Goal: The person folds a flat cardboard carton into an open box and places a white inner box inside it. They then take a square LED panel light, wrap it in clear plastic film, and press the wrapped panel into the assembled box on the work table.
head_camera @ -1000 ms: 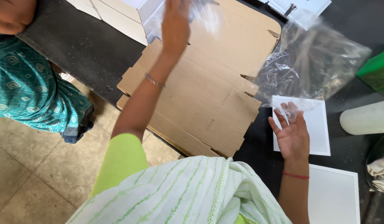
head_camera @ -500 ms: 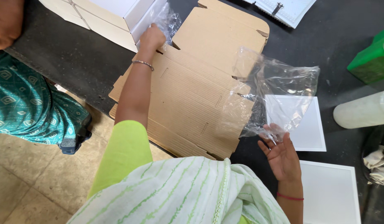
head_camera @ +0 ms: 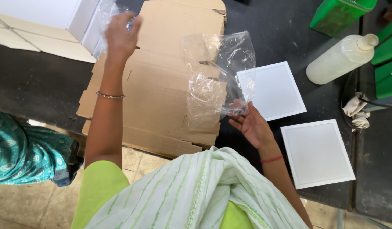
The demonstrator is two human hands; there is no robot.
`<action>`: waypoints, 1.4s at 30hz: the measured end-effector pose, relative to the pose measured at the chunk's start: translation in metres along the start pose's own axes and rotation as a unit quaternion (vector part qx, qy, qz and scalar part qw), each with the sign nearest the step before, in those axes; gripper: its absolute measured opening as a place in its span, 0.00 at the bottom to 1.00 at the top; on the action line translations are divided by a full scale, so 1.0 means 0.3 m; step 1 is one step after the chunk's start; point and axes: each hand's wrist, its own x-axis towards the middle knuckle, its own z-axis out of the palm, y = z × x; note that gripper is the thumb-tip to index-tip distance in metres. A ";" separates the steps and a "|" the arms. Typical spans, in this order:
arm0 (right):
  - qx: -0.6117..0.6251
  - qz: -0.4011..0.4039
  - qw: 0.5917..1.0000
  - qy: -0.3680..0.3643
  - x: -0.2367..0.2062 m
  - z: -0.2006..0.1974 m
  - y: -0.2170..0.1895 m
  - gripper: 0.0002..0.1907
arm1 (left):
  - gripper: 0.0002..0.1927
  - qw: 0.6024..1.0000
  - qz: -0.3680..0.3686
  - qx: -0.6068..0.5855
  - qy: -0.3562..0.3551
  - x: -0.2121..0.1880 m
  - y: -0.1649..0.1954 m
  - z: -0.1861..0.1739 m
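Pinching the clear plastic bag [head_camera: 217,80] by its lower edge in my right hand's fingers [head_camera: 240,116] above the flattened cardboard [head_camera: 162,76], I judge it featherlight, limp and slippery, while my left hand [head_camera: 119,36] grips more crumpled plastic film [head_camera: 103,17].

Clear plastic bag [head_camera: 219,76] in right hand [head_camera: 252,125]

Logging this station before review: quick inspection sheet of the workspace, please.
Surface: dark worktable, partly covered by flattened brown cardboard.
Job's things: clear plastic bag; second clear plastic piece; two white square panels.
Clutter: translucent bottle lying down; green containers; crumpled cloth; white boxes.
Hands: left hand grips the second plastic piece; right hand pinches the bag.
Cables: nothing seen.
Surroundings: another person's teal patterned clothing; tiled floor.
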 end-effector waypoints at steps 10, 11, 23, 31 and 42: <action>-0.110 -0.108 0.983 -0.095 0.065 0.062 -0.193 0.31 | 0.31 0.850 0.213 -0.380 -0.297 -0.064 0.414 -0.234; -0.107 -0.102 0.984 -0.101 0.067 0.063 -0.212 0.33 | 0.36 0.848 0.254 -0.365 -0.288 -0.073 0.432 -0.258; -0.074 -0.039 0.993 -0.079 0.143 0.088 -0.274 0.26 | 0.09 0.908 -0.159 -0.375 -0.101 -0.235 0.136 -0.138; -0.128 -0.054 0.989 -0.058 0.201 0.055 -0.179 0.20 | 0.19 0.874 -0.247 -0.418 -0.032 -0.446 0.075 -0.076; -0.174 -0.098 0.978 0.059 0.242 0.025 -0.180 0.08 | 0.20 0.837 -0.248 -0.486 -0.044 -0.498 0.096 -0.122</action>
